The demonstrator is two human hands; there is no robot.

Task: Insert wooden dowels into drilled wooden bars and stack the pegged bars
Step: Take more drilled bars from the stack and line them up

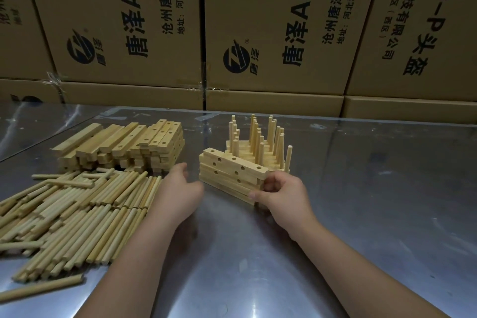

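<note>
Gripping the bars (232,175) at their near end, the right hand (281,196) steadies them on the table (374,201). Left hand (178,190), relaxed and apparently empty, lies just right of the dowels (77,204), the nearer hand to them.

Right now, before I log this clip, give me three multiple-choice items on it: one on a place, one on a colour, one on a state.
1. Where on the table does the loose dowel pile lie?
A. its right side
B. its left side
C. its far right corner

2. What colour are the cartons behind the table?
A. white
B. blue
C. brown

3. What is the right hand doing?
A. gripping the end of the small stack of drilled bars
B. lying flat on the table
C. holding one dowel

Answers: 1 B, the dowels spread along the left side; 2 C, brown cardboard with black print; 3 A, its fingers curl round the stack's near end.
</note>
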